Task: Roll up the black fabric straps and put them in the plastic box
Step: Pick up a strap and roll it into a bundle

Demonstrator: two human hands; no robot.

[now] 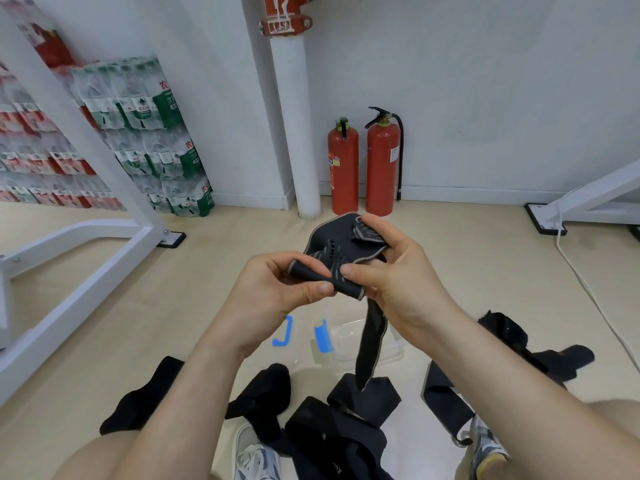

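I hold one black fabric strap (pixel 332 251) with grey edging up in front of me. One end of it is wound into a small tight roll between my hands. My left hand (pixel 277 289) pinches the roll's left side with thumb and fingers. My right hand (pixel 394 271) grips the right side, its thumb pressing on the roll. A loose tail of the strap (pixel 370 344) hangs down below my right hand. The clear plastic box (pixel 349 337) with blue clips lies on the floor under my hands. Several more black straps (pixel 346 420) lie spread on the floor near my feet.
Two red fire extinguishers (pixel 363 164) stand against the wall beside a white pipe (pixel 301 133). Stacked packs of bottled water (pixel 152 133) fill the left corner. White metal frames (pixel 86 209) stand left and right, and a white cable (pixel 595 299) runs along the floor on the right.
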